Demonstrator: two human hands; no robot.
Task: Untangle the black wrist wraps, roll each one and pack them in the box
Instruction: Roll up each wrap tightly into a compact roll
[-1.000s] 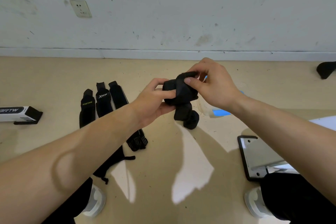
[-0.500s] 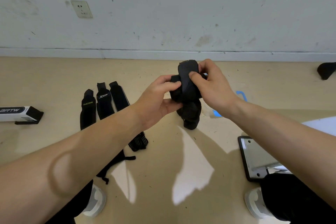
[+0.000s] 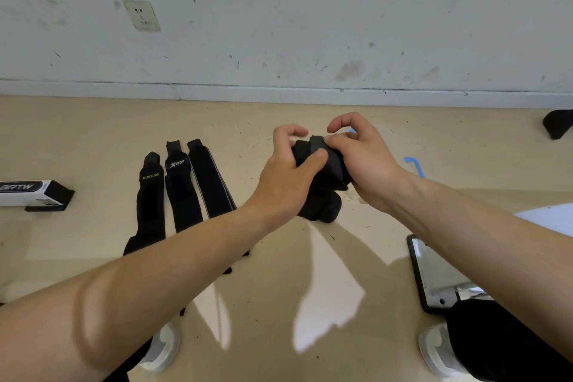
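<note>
Hands roll a black wrist wrap just above the floor, mid-scene. The left hand and right hand both grip it, thumbs pinning the loose end. Soft, light fabric, it seems likely to spring open unless pinched across the outer flap.

A black wrist wrap is being gripped by the left hand and right hand above a black bundle on the floor. Three flat wraps, left of them, are being partly hidden by the left forearm.
</note>
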